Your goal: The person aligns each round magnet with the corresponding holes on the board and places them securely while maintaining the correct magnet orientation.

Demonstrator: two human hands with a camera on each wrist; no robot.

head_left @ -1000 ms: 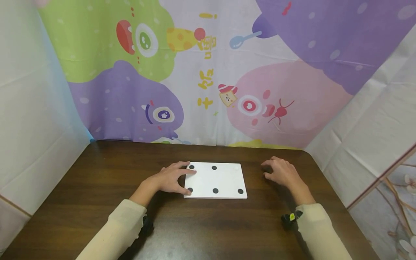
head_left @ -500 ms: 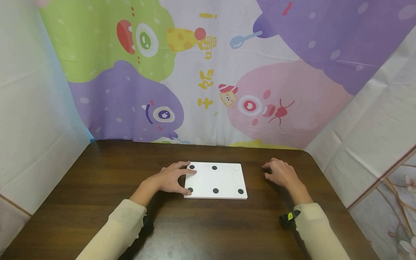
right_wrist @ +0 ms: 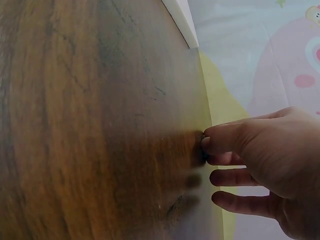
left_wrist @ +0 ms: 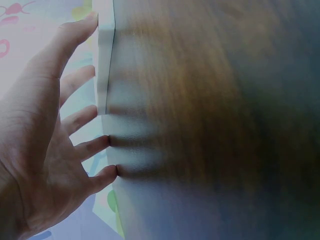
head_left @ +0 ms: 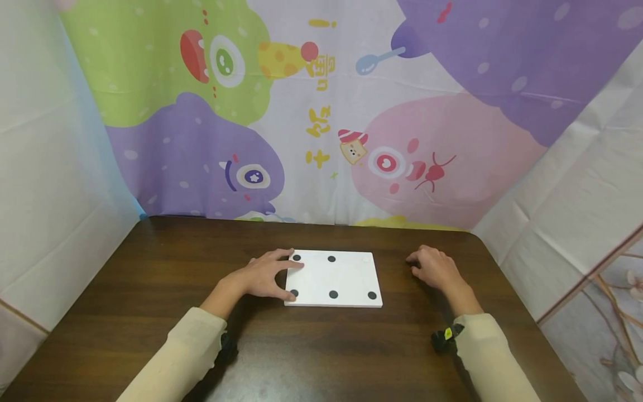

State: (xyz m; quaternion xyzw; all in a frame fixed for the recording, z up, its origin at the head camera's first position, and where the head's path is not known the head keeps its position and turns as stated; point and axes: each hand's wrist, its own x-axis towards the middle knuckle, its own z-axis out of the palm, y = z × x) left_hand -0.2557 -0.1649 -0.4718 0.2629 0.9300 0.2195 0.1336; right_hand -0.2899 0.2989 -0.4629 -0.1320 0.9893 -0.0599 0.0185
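A white rectangular board (head_left: 346, 276) lies flat on the table, with several black discs (head_left: 333, 294) on its face and a faint pale round spot in its far right corner. My left hand (head_left: 263, 274) rests spread on the board's left end. Its thumb and two fingers touch the top of the board; in the left wrist view the other fingers (left_wrist: 102, 178) reach the table beside it. Right of the board, my right hand (head_left: 437, 266) is low over the table. Between its thumb and fingertips it pinches a small dark disc (right_wrist: 204, 150), mostly hidden by the fingers.
The dark brown wooden table (head_left: 321, 357) ends at the back against a printed cartoon curtain (head_left: 321, 195). White fabric walls (head_left: 65, 184) stand at both sides. A dark strap device (head_left: 443, 340) sits on the right wrist.
My right hand has shifted very slightly to the right and nearer, with its wrist drawn a little inward. The left hand and the board have stayed in place.
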